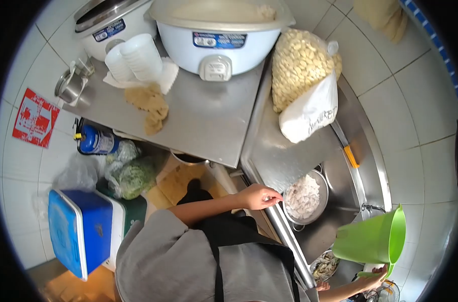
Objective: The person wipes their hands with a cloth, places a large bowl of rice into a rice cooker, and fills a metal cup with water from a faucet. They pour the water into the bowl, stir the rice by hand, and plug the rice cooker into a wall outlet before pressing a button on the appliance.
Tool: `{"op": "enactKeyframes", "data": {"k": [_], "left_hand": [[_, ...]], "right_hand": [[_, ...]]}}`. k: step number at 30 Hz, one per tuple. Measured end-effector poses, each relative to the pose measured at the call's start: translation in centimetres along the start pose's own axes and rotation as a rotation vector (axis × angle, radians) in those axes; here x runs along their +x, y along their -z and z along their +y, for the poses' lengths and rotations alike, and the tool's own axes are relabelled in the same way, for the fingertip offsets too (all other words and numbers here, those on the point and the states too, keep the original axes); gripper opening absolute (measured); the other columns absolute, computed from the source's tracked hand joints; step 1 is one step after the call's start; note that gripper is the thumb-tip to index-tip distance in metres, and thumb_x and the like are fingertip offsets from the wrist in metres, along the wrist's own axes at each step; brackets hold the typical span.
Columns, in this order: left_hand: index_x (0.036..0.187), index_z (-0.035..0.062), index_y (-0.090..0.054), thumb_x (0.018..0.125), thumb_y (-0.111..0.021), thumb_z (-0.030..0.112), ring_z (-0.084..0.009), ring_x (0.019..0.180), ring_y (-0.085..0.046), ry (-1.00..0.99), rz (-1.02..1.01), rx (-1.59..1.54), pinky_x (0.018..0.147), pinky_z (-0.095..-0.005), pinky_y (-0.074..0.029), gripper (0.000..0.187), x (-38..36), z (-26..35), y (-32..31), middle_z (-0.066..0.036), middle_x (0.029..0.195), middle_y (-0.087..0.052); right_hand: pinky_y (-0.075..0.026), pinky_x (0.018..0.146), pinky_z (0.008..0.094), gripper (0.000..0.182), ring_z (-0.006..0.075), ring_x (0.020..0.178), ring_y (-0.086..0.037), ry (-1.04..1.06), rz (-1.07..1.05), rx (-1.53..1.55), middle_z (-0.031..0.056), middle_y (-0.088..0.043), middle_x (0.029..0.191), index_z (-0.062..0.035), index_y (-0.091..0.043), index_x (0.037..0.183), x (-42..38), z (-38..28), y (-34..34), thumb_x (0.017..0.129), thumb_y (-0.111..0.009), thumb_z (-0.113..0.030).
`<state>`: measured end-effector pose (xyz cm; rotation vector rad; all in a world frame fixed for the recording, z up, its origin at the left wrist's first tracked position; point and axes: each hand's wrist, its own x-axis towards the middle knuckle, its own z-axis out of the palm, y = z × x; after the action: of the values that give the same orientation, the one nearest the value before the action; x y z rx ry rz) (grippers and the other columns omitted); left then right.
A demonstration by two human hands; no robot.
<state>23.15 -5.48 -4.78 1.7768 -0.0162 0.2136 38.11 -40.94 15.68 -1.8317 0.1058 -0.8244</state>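
Observation:
My left hand (262, 197) is closed, its fingertips drawn together at the left rim of a round metal bowl (326, 194). Whether anything is between them I cannot make out. Pale, wet-looking pieces of raw food (303, 198) fill the bowl, which sits at the edge of the metal sink (337, 189). At lower right, my right hand (376, 281) grips the handle of a large light-green plastic pitcher (362, 236). The pitcher is tilted over the sink, its opening toward the right wall. Beneath it, a second vessel holds greyish-brown food (324, 266), partly hidden.
A knife with an orange handle (351, 157) lies along the sink's far edge, near the tap (373, 207). A bag of peeled garlic-like cloves (302, 63) and a white marked bag (309, 110) stand behind. Rice cookers (219, 40) and a blue cooler (80, 231) are leftward.

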Motion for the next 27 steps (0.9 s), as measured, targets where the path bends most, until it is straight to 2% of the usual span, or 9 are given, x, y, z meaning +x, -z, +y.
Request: {"op": "enactKeyframes", "data": {"k": [4, 7, 10, 18, 20, 22, 23, 26, 27], "left_hand": [[0.099, 0.0093, -0.063, 0.083, -0.057, 0.016, -0.013, 0.079, -0.063, 0.103, 0.099, 0.042, 0.068, -0.0253, -0.051, 0.019, -5.2, -0.1, 8.1, -0.005, 0.092, -0.065], [0.098, 0.0078, -0.063, 0.083, -0.057, 0.015, -0.0099, 0.075, -0.061, 0.033, 0.237, 0.056, 0.065, -0.0233, -0.05, 0.017, -9.2, 0.3, 14.4, -0.005, 0.089, -0.065], [0.093, 0.002, -0.062, 0.084, -0.056, 0.012, -0.0058, 0.066, -0.053, 0.097, 0.426, 0.067, 0.062, -0.0205, -0.044, 0.014, -12.2, 0.3, 19.7, -0.003, 0.08, -0.063], [0.088, -0.0002, -0.061, 0.082, -0.047, 0.0, -0.0091, 0.07, -0.056, 0.134, 0.735, 0.213, 0.065, -0.0226, -0.044, 0.015, -16.6, 2.5, 27.3, -0.005, 0.082, -0.063], [0.085, -0.0003, -0.062, 0.08, -0.046, -0.001, -0.0099, 0.071, -0.057, 0.225, 0.806, 0.22, 0.066, -0.0233, -0.044, 0.016, -17.1, 3.6, 27.7, -0.006, 0.08, -0.063], [0.084, 0.0024, -0.062, 0.078, -0.051, 0.002, -0.0113, 0.068, -0.056, 0.185, 0.945, 0.334, 0.062, -0.0232, -0.044, 0.012, -17.1, 4.2, 29.2, -0.005, 0.078, -0.063], [0.082, 0.0017, -0.062, 0.078, -0.051, 0.001, -0.0116, 0.069, -0.057, 0.118, 0.975, 0.34, 0.065, -0.0234, -0.044, 0.012, -16.9, 4.4, 30.0, -0.006, 0.078, -0.063], [0.084, 0.0009, -0.062, 0.079, -0.051, 0.001, -0.0125, 0.071, -0.058, 0.036, 1.103, 0.398, 0.068, -0.0235, -0.044, 0.012, -15.8, 6.1, 33.4, -0.007, 0.08, -0.064], [0.084, 0.0009, -0.062, 0.079, -0.051, 0.001, -0.0125, 0.071, -0.058, 0.025, 1.064, 0.392, 0.068, -0.0235, -0.044, 0.012, -15.2, 6.9, 34.7, -0.007, 0.08, -0.064]], "right_hand": [[-0.032, 0.061, 0.0299, 0.026, 0.012, 0.07, -0.042, -0.162, 0.026, 0.2, -0.0004, -0.047, 0.073, -0.0091, -0.062, 0.088, -2.8, 0.6, -4.9, 0.074, -0.054, -0.03], [-0.026, 0.054, 0.0241, 0.019, 0.0089, 0.06, -0.035, -0.377, -0.017, 0.478, -0.0024, -0.042, 0.066, -0.0083, -0.058, 0.081, -7.4, 0.2, -11.1, 0.075, -0.054, -0.026], [-0.028, 0.054, 0.025, 0.017, 0.0103, 0.058, -0.036, -0.354, -0.121, 0.547, -0.0012, -0.04, 0.064, -0.0065, -0.054, 0.076, -11.5, 0.0, -16.1, 0.076, -0.054, -0.024], [-0.03, 0.051, 0.0256, 0.016, 0.0106, 0.056, -0.036, -0.203, -0.264, 0.643, 0.0016, -0.042, 0.065, -0.0022, -0.054, 0.078, -18.2, 0.6, -23.5, 0.074, -0.051, -0.017], [-0.04, 0.056, 0.0261, 0.024, 0.0153, 0.06, -0.047, -0.165, -0.425, 0.584, 0.0063, -0.048, 0.073, 0.0018, -0.054, 0.089, -16.9, 2.3, -22.4, 0.077, -0.05, -0.019], [-0.044, 0.084, 0.0351, 0.044, 0.0256, 0.098, -0.053, -0.132, -0.56, 0.433, 0.0166, -0.052, 0.11, 0.0032, -0.048, 0.114, -15.2, 3.3, -20.5, 0.079, -0.048, -0.022], [-0.039, 0.09, 0.0407, 0.049, 0.0272, 0.105, -0.049, -0.018, -0.571, 0.259, 0.015, -0.051, 0.114, 0.0023, -0.046, 0.118, -13.1, 4.0, -20.3, 0.079, -0.047, -0.029], [-0.025, 0.1, 0.0365, 0.058, 0.0258, 0.12, -0.035, -0.01, -0.536, 0.01, 0.0154, -0.035, 0.132, -0.0091, -0.036, 0.13, -12.0, -5.9, -19.2, 0.081, -0.046, -0.039], [-0.026, 0.1, 0.038, 0.058, 0.024, 0.121, -0.034, 0.245, -0.704, -0.038, 0.0122, -0.035, 0.133, -0.0068, -0.033, 0.132, -11.0, -6.6, -18.8, 0.084, -0.047, -0.036]]}}
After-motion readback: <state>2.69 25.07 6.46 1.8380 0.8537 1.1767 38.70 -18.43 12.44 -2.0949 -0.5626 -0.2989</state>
